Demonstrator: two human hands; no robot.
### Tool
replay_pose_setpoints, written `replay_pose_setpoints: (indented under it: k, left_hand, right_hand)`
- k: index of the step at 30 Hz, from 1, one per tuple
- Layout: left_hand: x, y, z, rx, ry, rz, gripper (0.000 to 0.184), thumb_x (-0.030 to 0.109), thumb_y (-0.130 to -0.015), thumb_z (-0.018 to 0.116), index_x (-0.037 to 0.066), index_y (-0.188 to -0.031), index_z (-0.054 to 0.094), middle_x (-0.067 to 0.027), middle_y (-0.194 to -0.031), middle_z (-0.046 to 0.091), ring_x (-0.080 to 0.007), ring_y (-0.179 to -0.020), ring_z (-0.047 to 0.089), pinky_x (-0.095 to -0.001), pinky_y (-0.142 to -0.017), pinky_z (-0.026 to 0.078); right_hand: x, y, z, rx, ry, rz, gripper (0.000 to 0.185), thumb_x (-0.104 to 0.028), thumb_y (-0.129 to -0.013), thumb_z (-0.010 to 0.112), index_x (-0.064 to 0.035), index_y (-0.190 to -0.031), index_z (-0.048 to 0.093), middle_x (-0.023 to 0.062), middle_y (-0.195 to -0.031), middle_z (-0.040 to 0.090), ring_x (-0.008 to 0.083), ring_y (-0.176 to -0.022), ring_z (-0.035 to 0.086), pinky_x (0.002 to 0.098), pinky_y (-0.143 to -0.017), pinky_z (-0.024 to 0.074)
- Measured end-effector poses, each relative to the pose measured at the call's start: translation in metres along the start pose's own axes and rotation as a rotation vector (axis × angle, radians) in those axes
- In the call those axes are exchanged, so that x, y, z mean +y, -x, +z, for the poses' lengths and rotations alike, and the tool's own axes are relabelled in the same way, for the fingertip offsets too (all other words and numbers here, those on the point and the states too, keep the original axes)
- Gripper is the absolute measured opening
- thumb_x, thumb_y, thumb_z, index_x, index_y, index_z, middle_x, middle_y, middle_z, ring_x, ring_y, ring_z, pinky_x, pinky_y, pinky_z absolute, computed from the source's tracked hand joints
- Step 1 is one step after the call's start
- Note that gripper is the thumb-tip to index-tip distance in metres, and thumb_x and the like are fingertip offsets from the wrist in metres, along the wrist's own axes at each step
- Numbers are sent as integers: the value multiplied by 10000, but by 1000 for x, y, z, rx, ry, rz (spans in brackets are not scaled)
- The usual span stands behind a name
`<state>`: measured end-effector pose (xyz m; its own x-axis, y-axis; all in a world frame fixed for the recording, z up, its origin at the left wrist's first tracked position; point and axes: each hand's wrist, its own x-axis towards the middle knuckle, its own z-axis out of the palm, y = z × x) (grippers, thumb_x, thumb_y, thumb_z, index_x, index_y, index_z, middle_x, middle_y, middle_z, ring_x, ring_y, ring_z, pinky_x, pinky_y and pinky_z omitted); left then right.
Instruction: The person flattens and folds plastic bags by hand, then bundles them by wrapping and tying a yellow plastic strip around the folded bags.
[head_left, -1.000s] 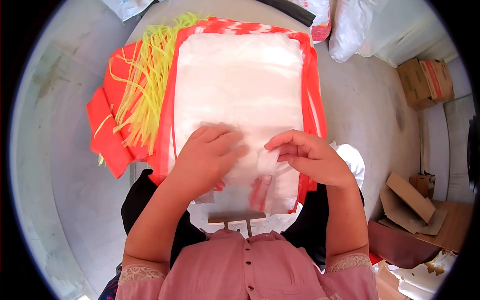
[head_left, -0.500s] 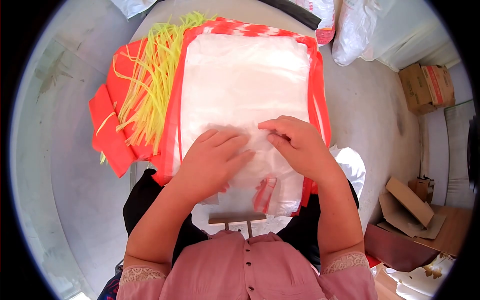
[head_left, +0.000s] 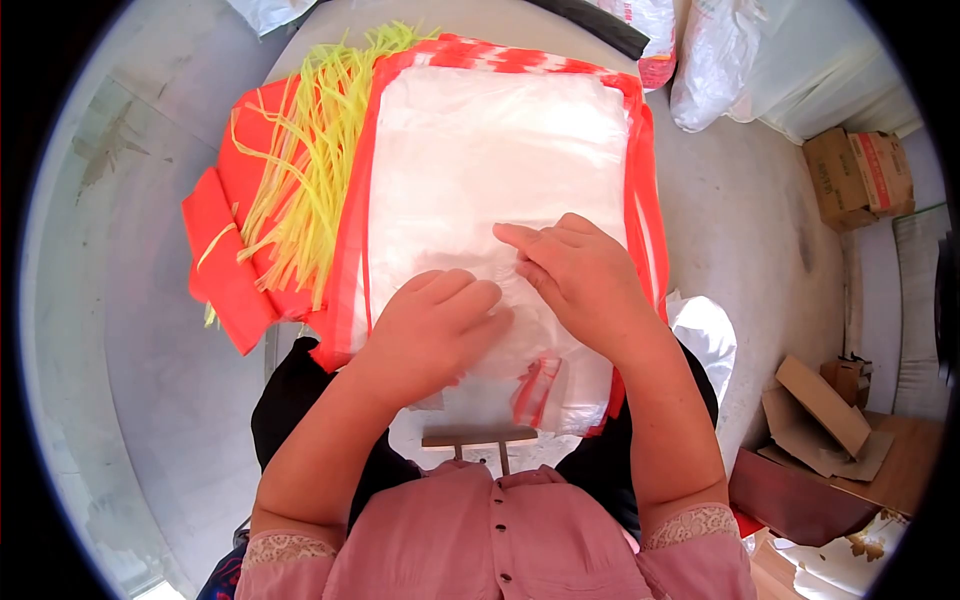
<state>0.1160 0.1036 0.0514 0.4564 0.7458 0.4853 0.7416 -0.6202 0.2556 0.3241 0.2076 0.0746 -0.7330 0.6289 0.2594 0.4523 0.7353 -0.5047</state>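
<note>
Right hand (head_left: 582, 272) has moved farther up the white plastic (head_left: 495, 150).

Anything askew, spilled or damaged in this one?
Mainly a red-striped flap slanting at the near edge of the plastic stack, whose far edge looks straighter. The yellow strips also splay untidily over the red material. No spill or damage shows.

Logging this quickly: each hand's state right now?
Left hand: curled over the white plastic; grip unclear.
Right hand: half-curled over it too; grip unclear.
</note>
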Motion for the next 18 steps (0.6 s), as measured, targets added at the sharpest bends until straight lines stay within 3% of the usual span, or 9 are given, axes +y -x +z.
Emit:
replay_pose_setpoints:
  k: [7,18]
  left_hand:
    - [-2,-2,-1,-22,22,16,315,110,-716,718,66,-1026,750,-53,-1167,696,-269,-1001,660,-401,-805,560]
    - [-3,-5,0,-15,23,-12,307,112,-693,731,73,-997,725,-45,-1056,706,-268,-933,662,-396,-796,557]
  right_hand:
    - [1,-3,9,26,-18,-25,433,-70,-892,736,-153,-1317,709,39,-949,730,259,-922,640,397,-770,559]
    - [8,-4,15,76,-36,-71,440,-55,-865,770,-137,-1290,699,34,-1025,724,276,-946,639,399,-785,556]
